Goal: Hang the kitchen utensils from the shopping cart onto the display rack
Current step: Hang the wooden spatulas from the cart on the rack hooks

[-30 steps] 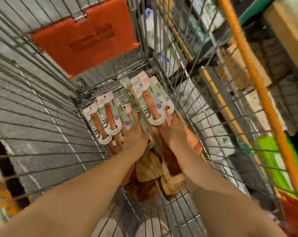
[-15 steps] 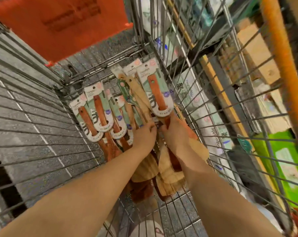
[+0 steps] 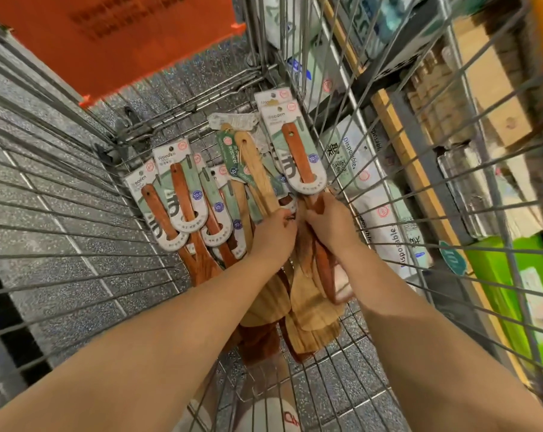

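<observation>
Several wooden spatulas on white-and-green cards lie in the wire shopping cart (image 3: pixel 77 194). My right hand (image 3: pixel 332 226) grips the handle of a dark wooden spatula (image 3: pixel 298 154), whose card stands raised toward the cart's right wall. My left hand (image 3: pixel 276 235) grips the handles of pale wooden spatulas (image 3: pixel 254 169) beside it. More dark carded spatulas (image 3: pixel 183 201) lie fanned out to the left, untouched. The broad blades (image 3: pixel 307 310) pile up under my wrists. No display rack shows in this view.
An orange plastic flap (image 3: pixel 114 39) covers the cart's far end. Through the right wire wall I see shelves with white disposable-goods packs (image 3: pixel 376 207), cardboard boxes (image 3: pixel 488 98) and green packages (image 3: pixel 519 291). A grey tiled floor lies below.
Both hands have slid up the bundle toward the handles and closed on them. The right-hand spatula's card has risen toward the cart's right wall. The view has tipped closer.
</observation>
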`<state>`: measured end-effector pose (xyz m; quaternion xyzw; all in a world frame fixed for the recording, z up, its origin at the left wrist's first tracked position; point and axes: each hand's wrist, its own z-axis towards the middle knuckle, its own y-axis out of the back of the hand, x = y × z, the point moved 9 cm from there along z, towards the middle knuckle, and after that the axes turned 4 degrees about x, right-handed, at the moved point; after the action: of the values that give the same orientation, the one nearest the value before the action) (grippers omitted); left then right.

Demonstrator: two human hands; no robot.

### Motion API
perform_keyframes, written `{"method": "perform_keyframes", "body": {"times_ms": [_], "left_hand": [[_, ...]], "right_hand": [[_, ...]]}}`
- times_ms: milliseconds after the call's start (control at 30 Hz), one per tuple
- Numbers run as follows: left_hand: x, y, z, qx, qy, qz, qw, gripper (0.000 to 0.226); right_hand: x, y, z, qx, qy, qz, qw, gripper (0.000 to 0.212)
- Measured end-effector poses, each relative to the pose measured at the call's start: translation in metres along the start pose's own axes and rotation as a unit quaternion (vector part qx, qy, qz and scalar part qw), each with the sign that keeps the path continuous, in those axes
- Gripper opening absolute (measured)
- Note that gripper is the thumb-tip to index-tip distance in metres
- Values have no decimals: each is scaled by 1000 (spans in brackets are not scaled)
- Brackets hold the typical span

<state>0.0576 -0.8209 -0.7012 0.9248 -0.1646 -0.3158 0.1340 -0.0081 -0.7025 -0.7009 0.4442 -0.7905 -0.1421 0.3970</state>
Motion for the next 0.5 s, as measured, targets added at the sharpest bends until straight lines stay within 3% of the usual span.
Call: {"method": "perform_keyframes", "body": {"times_ms": [67,133,267,367,500], "left_hand": [[1,1,0,-9,7,-33,999,37],[6,3,-2,-18,31,-134,990,38],[24,9,-7,-43,102,-304,946,31],[40,14,-8,-56,124,-313,940,27],[57,19,-6,-73,144,-270,949,18]], "right_hand": [[8,-6,-7,30,17,23,999,26],[22,-12,-14,55,61,26,996,40],[39,-31,-26,98,96,5,991,46],[42,-30,-32,86,73,64,992,37],[33,-16,-29,7,42,106,993,45]]}}
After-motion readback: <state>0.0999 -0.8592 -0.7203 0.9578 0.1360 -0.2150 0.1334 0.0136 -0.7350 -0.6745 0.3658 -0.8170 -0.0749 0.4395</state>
